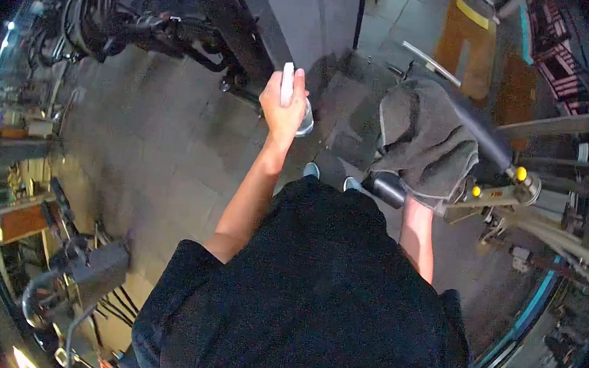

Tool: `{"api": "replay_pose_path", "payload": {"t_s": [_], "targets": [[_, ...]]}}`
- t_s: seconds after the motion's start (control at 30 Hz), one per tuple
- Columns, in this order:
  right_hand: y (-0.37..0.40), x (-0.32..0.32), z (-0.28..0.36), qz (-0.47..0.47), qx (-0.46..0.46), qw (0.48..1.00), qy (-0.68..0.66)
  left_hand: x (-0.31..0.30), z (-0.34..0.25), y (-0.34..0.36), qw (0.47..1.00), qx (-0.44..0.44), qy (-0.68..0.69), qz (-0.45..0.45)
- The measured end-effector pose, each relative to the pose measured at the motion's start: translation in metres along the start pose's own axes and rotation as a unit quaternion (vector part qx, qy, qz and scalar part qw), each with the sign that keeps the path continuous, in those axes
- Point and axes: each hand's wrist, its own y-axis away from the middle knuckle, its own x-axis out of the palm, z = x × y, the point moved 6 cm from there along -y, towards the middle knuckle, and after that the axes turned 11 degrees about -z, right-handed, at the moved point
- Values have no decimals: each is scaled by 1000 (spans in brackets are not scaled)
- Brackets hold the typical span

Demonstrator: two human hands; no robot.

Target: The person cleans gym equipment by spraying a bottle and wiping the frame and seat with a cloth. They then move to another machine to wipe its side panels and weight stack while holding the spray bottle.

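In my left hand (284, 110), held out in front of me, is a spray bottle (305, 125) with a white trigger head (288, 84) and a clear body. The fingers are wrapped round its neck. A large dark grey towel (430, 137) hangs in folds to the right, over or against a padded part of an exercise machine. My right forearm (417, 231) reaches up to the towel's lower edge. The cloth covers my right hand, so its fingers are hidden and its grip does not show.
A machine with a dark roller pad (483, 135), yellow knobs (521, 174) and pale metal arms stands to the right. A dark upright frame (219, 13) rises ahead. At lower left is more gym equipment (99, 264). Dark floor tiles (149, 149) lie around my shoes (352, 184).
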Motion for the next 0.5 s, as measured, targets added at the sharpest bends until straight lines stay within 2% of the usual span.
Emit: {"api": "replay_pose_path", "payload": {"t_s": [0.2, 0.27, 0.33, 0.4, 0.5], "targets": [[-39, -35, -9, 31, 51, 998, -30, 32, -11, -17, 993, -7, 53, -103], [-50, -49, -14, 32, 61, 997, -38, 42, -14, -24, 992, 4, 43, -115], [-64, -72, -25, 34, 72, 996, -45, 64, -11, -21, 989, 64, 27, -128], [-71, -82, -30, 37, 81, 995, -49, 74, -8, -29, 986, 63, 26, -151], [-75, -96, -35, 39, 98, 993, -57, 79, -2, -40, 980, 83, -59, -170]]}}
